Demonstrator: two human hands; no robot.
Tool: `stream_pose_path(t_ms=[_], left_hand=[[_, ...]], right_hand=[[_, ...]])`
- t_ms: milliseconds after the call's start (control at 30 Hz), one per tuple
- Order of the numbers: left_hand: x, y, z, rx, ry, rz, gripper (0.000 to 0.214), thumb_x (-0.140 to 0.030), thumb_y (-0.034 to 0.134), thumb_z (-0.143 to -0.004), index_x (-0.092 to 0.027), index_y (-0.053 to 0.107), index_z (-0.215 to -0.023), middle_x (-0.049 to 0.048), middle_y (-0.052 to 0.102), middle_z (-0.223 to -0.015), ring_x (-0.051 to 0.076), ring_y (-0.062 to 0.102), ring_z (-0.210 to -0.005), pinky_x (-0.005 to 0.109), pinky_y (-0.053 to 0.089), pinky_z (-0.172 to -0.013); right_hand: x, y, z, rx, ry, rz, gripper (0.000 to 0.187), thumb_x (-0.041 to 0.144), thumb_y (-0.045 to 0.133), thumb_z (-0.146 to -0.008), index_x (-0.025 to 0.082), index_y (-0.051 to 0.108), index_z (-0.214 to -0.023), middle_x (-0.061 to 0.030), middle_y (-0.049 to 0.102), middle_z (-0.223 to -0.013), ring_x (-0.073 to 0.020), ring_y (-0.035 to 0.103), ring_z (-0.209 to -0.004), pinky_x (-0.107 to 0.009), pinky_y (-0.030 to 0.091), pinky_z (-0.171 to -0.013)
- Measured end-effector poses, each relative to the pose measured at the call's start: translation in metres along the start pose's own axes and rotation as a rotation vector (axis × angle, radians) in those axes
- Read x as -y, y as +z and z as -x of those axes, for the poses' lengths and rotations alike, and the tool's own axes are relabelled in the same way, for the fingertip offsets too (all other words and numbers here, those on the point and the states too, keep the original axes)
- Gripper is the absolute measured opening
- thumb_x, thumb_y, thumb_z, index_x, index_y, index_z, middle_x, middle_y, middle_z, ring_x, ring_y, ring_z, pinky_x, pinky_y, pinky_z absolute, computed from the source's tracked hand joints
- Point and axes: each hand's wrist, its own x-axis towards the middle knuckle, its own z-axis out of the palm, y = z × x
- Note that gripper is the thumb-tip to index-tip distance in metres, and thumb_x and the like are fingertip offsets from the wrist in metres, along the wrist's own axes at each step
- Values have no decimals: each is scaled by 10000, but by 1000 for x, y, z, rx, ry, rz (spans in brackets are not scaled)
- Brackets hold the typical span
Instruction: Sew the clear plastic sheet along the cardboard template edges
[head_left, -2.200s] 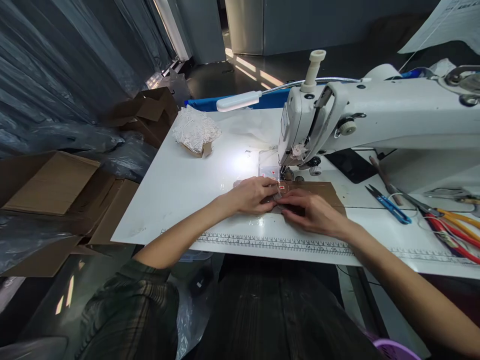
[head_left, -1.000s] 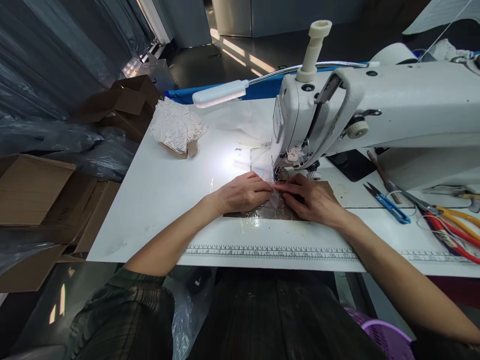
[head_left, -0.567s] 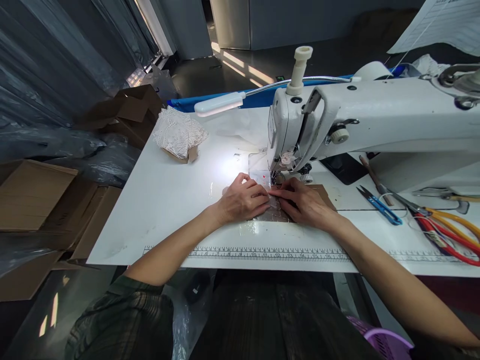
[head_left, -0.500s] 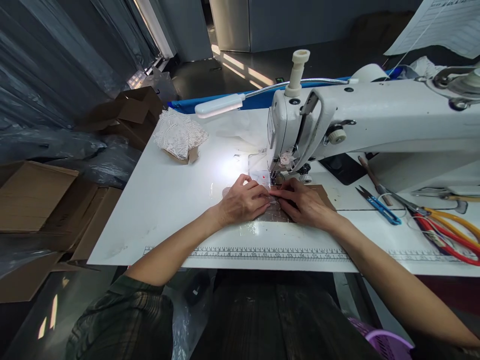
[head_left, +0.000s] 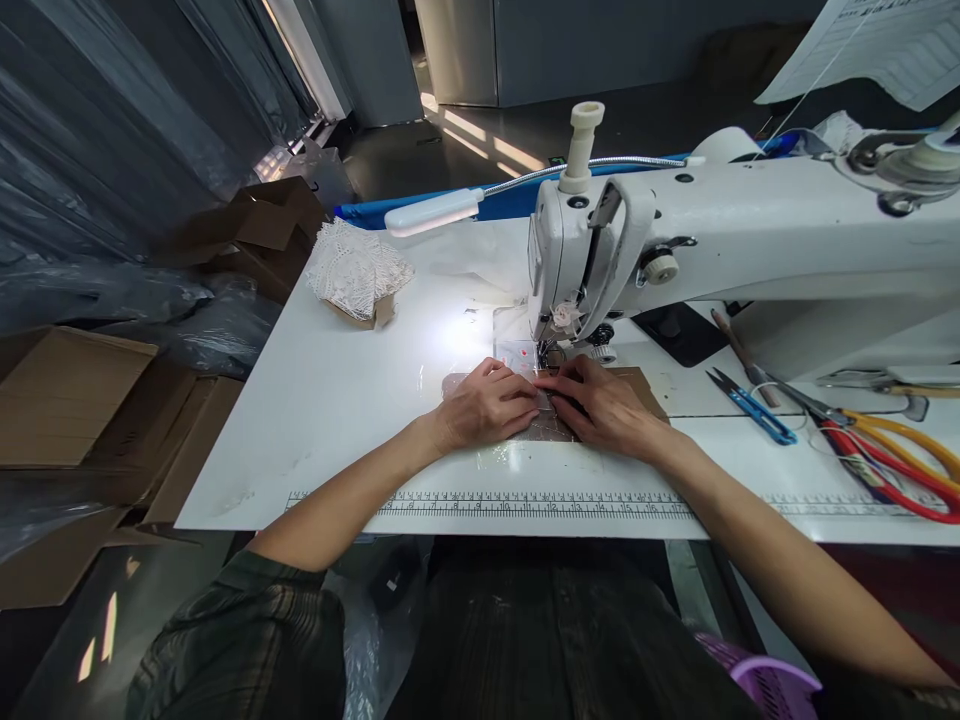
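Observation:
Both my hands are at a flat brown, partly sheer piece of fabric (head_left: 551, 428) lying in front of the sewing machine (head_left: 559, 250). My left hand (head_left: 491, 402) presses on its left part, fingers bent and close together. From the other side, my right hand (head_left: 604, 405) pinches at the fabric with thumb and forefinger, their tips almost meeting the left fingers. The presser foot (head_left: 545, 352) stands just beyond the fingertips. Between the hands a bit of whitish, see-through material shows, too small to name. Part of the fabric is hidden under the hands.
White lace pieces (head_left: 356, 268) lie on cardboard at the table's back left. Blue thread snips (head_left: 752, 408), orange-handled scissors (head_left: 900, 440) and a dark flat object (head_left: 681, 333) lie right. A lamp (head_left: 435, 212) hangs over the table; a printed ruler (head_left: 525, 506) runs along the front.
The machine and tools appear slightly farther left as my view shifts. Both hands stay on the fabric in nearly the same pose, with only small finger movement.

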Motion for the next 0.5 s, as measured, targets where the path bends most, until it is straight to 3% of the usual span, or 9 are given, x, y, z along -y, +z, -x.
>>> stream_pose_path(t_ms=[167,500], left_hand=[[1,-1,1,60,3,-5,184,-248,529,-964,-214,681,-866,31,718,-1012,149,632,-836,352,448,-808],[6,-2,2,-11,83,-42,141,-234,559,-946,-202,674,-871,25,720,-995,138,622,-793,369,460,-860]], right_hand=[[-3,-2,3,-15,-9,-74,371,307,434,-973,247,640,-1275,-125,582,-1070,-238,590,-956,-426,534,-862],[-4,0,1,-23,-68,31,352,269,449,-960,218,670,-1229,-135,593,-1038,-254,573,-947,-413,531,-823]])
